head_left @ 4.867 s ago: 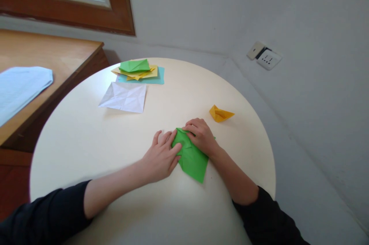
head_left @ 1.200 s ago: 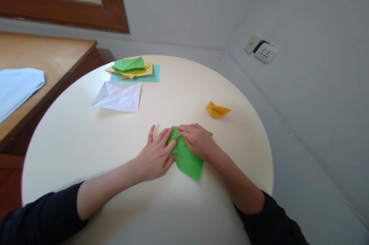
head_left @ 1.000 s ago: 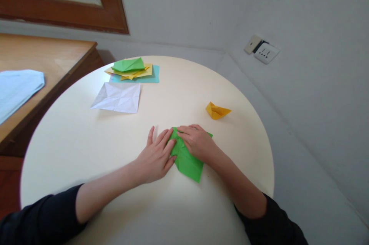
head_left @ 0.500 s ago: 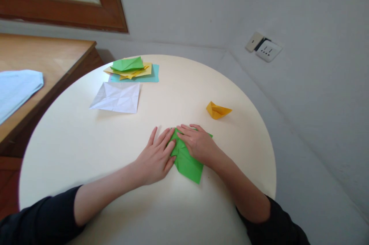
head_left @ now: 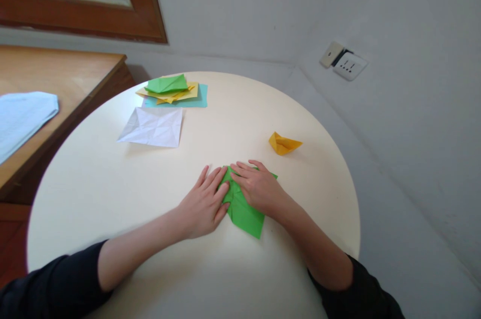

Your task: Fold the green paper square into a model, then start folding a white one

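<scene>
A folded sheet of green paper (head_left: 246, 219) lies on the white round table, creased across its middle. My left hand (head_left: 205, 204) presses on its left edge with the fingers stretched out. Over the paper's upper right part rests my right hand (head_left: 261, 189), flat, its fingers extended toward the top edge. That hand hides much of the sheet's right side. Beyond my right hand sits a small orange folded paper boat (head_left: 284, 144).
At the back left of the table (head_left: 93, 174) is a pile of folded papers, with a green one (head_left: 167, 83) on top. A creased white paper (head_left: 152, 127) lies before it. Left stands a wooden desk (head_left: 75, 66) with a light blue cloth (head_left: 26, 116).
</scene>
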A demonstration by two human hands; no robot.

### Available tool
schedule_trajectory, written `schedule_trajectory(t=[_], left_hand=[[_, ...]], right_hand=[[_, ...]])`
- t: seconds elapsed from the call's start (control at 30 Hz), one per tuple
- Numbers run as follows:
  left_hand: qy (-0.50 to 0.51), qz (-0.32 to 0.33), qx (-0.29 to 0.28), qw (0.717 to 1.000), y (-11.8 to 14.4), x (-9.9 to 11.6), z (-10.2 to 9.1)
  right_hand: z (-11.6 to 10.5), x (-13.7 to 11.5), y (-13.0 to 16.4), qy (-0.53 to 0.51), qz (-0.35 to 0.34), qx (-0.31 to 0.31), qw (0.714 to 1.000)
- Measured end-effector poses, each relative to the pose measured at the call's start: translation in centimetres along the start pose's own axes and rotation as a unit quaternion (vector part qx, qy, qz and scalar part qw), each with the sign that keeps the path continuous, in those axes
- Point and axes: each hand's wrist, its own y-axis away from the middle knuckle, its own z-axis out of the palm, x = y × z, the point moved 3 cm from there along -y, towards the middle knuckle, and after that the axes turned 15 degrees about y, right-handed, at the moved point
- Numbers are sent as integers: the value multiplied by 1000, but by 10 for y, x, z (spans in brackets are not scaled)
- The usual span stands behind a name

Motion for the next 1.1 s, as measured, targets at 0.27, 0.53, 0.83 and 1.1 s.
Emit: schedule_trajectory(t=[0.27, 0.53, 0.83, 1.1], left_hand=[[9, 4, 5, 1000, 0, -1, 0], [4, 3, 20, 1000, 0, -2, 3], [-7, 4, 8, 1000, 1, -3, 4], [0, -5, -3, 1000, 0, -4, 3]], right_hand=[[1, 4, 0, -32, 8, -2, 999], [0, 5, 1, -44, 15, 14, 999], [2, 7, 1, -61, 26, 31, 997], [-1, 10, 2, -84, 24, 19, 996]])
